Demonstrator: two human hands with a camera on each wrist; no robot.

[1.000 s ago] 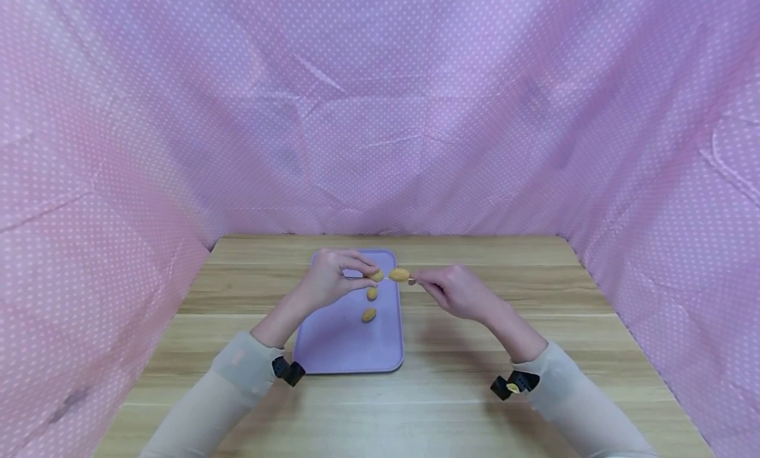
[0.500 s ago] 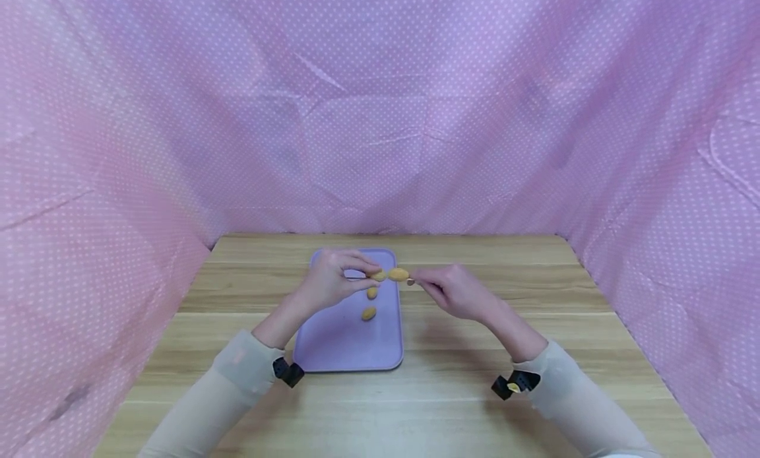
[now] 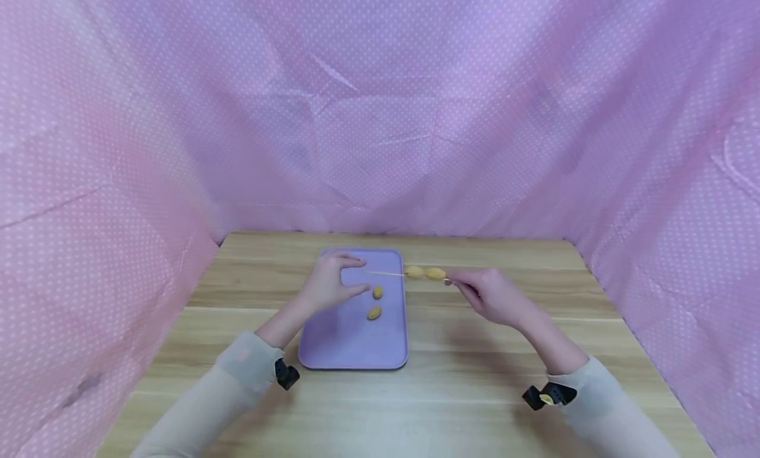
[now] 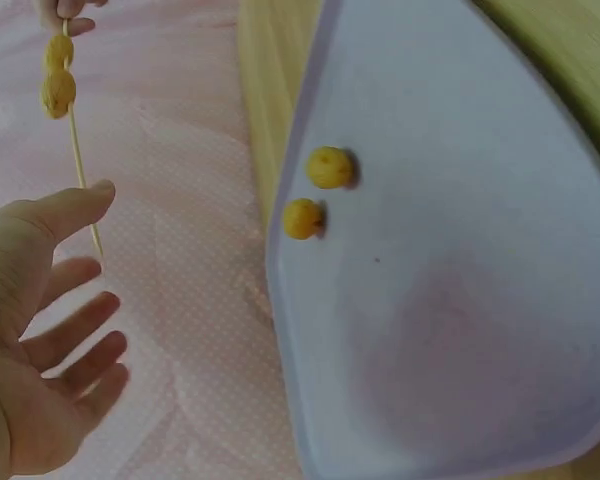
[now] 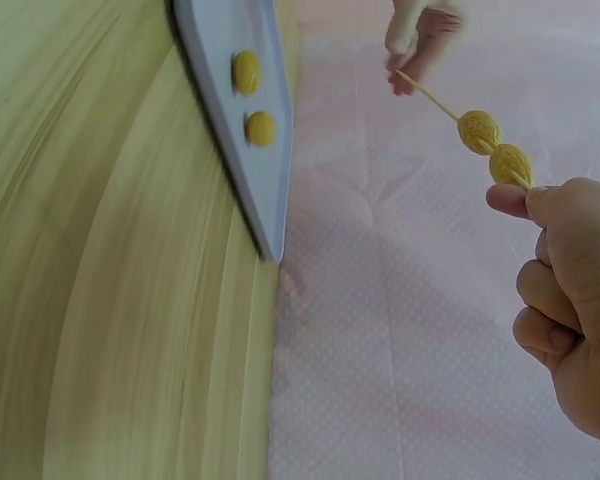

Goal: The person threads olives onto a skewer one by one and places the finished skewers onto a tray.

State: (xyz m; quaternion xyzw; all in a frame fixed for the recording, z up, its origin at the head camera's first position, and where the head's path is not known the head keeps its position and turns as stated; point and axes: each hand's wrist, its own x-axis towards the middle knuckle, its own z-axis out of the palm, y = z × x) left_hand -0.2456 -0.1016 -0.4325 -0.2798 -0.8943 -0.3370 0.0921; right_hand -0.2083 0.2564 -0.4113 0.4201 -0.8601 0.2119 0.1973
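Observation:
My right hand [image 3: 491, 297] pinches the end of a thin wooden skewer [image 3: 387, 273] between thumb and forefinger, its other fingers curled. Two yellow oval fruits [image 5: 495, 148] with wrinkled surfaces are threaded on it, end to end, close to the grip. The bare tip points left, above the tray. My left hand [image 3: 325, 284] is beside that tip, thumb and fingers spread apart with nothing held. On the lilac tray [image 3: 350, 352] below lie two more loose fruits, a rounder one [image 3: 377, 292] and an oval one [image 3: 374, 313].
The tray lies lengthwise on a wood-grain table [image 3: 475, 392], left of its middle. Pink dotted cloth [image 3: 380, 115] hangs around the back and both sides. A small black camera [image 3: 287, 373] is strapped to the left wrist, another [image 3: 547, 396] to the right.
My left hand has let go of the inner fruit, its fingers parting. My right hand has moved right with the skewer and both fruits, baring the tip. The head view has shifted slightly.

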